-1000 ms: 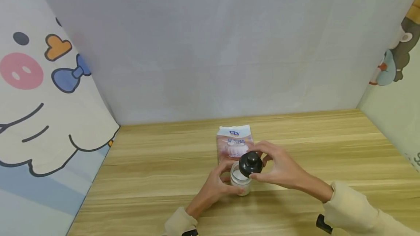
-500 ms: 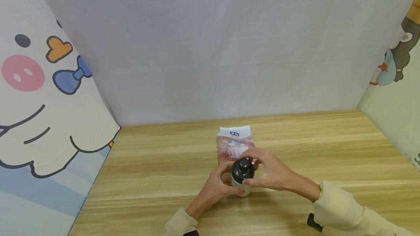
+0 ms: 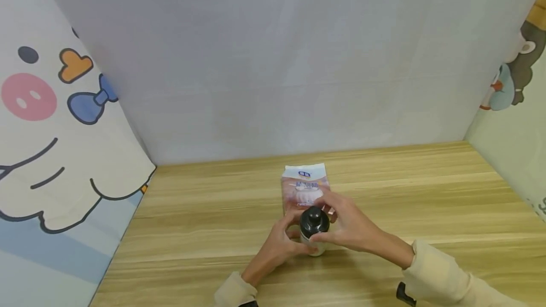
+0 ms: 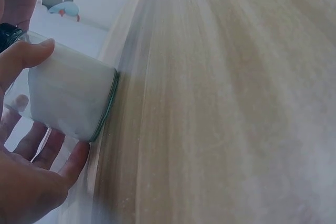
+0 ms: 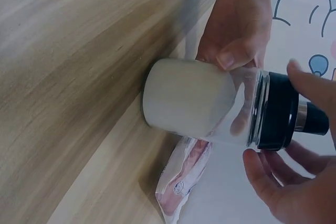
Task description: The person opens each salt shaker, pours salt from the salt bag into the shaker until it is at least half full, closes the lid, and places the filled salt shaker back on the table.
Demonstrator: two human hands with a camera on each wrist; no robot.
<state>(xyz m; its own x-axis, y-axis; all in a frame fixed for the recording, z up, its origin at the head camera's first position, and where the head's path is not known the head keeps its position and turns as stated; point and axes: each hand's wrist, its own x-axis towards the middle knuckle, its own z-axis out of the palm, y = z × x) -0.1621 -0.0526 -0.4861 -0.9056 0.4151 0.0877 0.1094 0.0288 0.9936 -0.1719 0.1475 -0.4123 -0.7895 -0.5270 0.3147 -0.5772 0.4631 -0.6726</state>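
Observation:
A clear glass jar (image 5: 184,98) stands upright on the wooden table, largely filled with a white powdery substance. My left hand (image 3: 279,243) grips its side, thumb at the front and fingers behind; the left wrist view shows the glass jar (image 4: 73,87) with its base on the tabletop. On the jar's mouth sits a black lid (image 3: 314,221) with a knob on top. The fingers and thumb of my right hand (image 3: 351,226) hold this lid round its rim. Seen from the right wrist, the lid (image 5: 278,111) lies straight across the glass neck.
Just behind the jar lies a pink and white packet (image 3: 304,184), its lower part hidden by the hands and lid. The wooden table (image 3: 204,203) ends at a grey back wall (image 3: 298,60). Cartoon-printed panels (image 3: 64,155) stand at both sides.
My right hand has brought the black lid left and down from beside the open jar onto its mouth, then shifted slightly. My left hand keeps its grip in place.

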